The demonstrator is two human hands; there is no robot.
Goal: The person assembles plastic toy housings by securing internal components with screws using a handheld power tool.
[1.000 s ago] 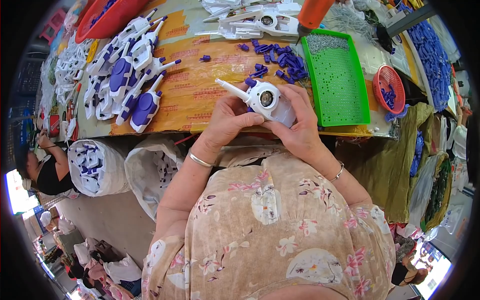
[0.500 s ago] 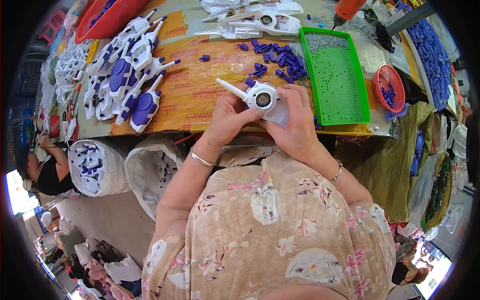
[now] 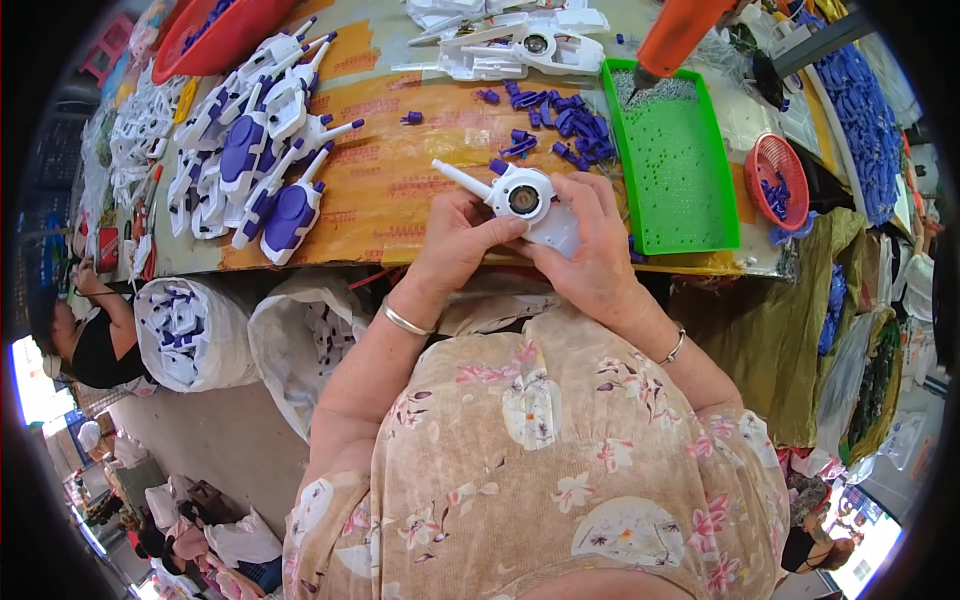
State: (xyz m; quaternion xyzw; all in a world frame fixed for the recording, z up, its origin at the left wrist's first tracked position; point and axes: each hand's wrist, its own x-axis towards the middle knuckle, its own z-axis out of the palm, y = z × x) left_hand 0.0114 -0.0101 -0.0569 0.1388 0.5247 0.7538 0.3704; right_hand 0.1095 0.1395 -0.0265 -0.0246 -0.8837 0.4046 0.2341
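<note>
Near the front edge of the table, my left hand (image 3: 458, 240) and my right hand (image 3: 592, 238) are both closed on a white plastic toy walkie-talkie half-shell (image 3: 560, 232). It has a stubby antenna pointing up to the left, a round dark speaker and a purple part at its top edge. My left thumb presses beside the speaker; my right fingers wrap the other side. Just beyond lies a loose pile of small purple plastic parts (image 3: 580, 125). More open white shells (image 3: 480, 55) are stacked at the far side. Assembled white and purple walkie-talkies (image 3: 240, 150) are heaped to the left.
A green tray (image 3: 690, 242) with small screws stands on the right, an orange electric screwdriver (image 3: 680, 35) hanging over its far end. Red baskets (image 3: 779, 205) sit at the right and far left. White sacks (image 3: 215, 365) of parts stand below. Another person (image 3: 105, 335) is at left.
The orange screwdriver has swung nearer and to the left over the green tray. My hands and the walkie-talkie shell have barely moved.
</note>
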